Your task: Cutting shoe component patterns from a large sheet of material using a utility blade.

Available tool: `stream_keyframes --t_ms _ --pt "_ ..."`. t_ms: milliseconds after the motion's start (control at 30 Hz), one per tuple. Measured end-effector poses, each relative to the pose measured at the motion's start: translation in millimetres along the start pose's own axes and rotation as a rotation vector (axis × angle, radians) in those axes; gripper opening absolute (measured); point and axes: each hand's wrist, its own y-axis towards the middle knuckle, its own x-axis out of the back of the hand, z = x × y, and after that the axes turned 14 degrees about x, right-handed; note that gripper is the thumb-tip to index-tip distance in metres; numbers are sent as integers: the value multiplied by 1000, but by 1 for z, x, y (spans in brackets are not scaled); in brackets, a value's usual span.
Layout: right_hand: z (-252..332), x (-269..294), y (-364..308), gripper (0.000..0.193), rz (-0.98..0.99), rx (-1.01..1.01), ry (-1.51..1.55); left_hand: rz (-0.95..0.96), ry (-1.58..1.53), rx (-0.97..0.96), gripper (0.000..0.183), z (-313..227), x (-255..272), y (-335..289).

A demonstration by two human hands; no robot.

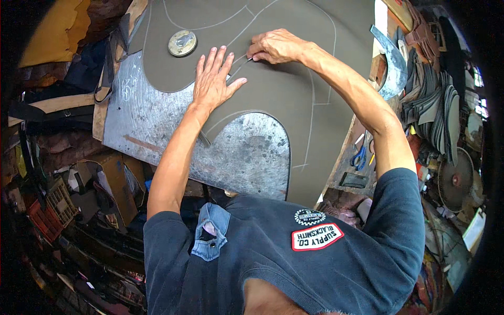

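The right hand point(273, 47) is closed around a thin blade or marking tool point(242, 64), its tip resting on the grey-brown leather sheet point(273, 100) at a pale traced line; which of the two it is cannot be told. Just to its left the left hand point(212, 76) lies open and flat, fingers spread, pressing the sheet down right beside the tip. To do this stroke well, the flat hand should probably stay close to the tip so the leather cannot creep, with its fingers kept out of the tool's path, and the tool should follow the drawn curve in one steady pull. The sheet lies under both hands, reaching to the far edge and to the right, with a rounded cut-out on its near side. There the scratched metal work surface point(247, 152) shows through. A round metal weight point(182, 43) sits on the leather, far and left of the left hand. Blue-handled scissors point(359, 156) lie off the sheet, near right.
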Motion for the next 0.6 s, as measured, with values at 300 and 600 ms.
stream_keyframes --t_ms 300,600 --pt "-19 11 -33 24 19 -193 33 6 -20 -5 77 -2 4 -1" --pt "-20 8 -58 26 -30 -317 51 17 -12 -10 78 1 1 0"
